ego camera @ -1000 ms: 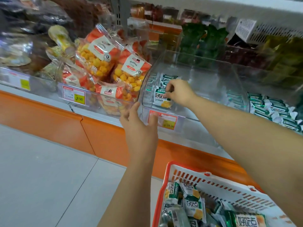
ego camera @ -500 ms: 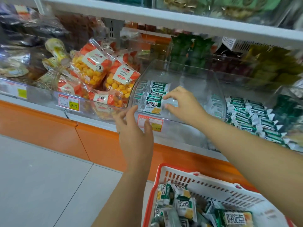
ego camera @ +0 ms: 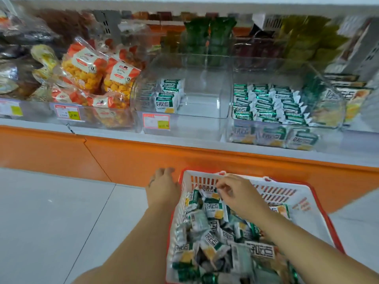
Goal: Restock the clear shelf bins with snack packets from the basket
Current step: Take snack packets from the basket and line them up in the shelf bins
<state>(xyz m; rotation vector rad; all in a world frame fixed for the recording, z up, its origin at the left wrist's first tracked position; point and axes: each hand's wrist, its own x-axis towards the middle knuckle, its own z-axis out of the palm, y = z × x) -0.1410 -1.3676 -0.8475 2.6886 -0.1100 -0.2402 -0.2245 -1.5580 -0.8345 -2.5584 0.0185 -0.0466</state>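
A red-and-white basket (ego camera: 303,193) on the floor at the bottom right holds several green-and-white snack packets (ego camera: 213,209). My right hand (ego camera: 238,194) hovers over its far end with fingers curled down at the topmost packets; a grip is not visible. My left hand (ego camera: 163,187) hangs beside the basket's left rim, fingers relaxed and holding nothing. On the shelf above, the middle clear bin (ego camera: 205,111) has a short row of the same packets (ego camera: 166,97) along its left side. The right bin (ego camera: 332,111) is packed with them.
Bags of yellow puffs (ego camera: 88,72) fill the bin left of the middle one. More packets lie under the right bin (ego camera: 272,136). An orange shelf base (ego camera: 143,158) runs behind the basket. Grey floor tiles (ego camera: 51,222) spread to the left.
Both hands have dropped from the middle bin to the basket. The right hand left its packet in the bin's left row. The view has tilted downward.
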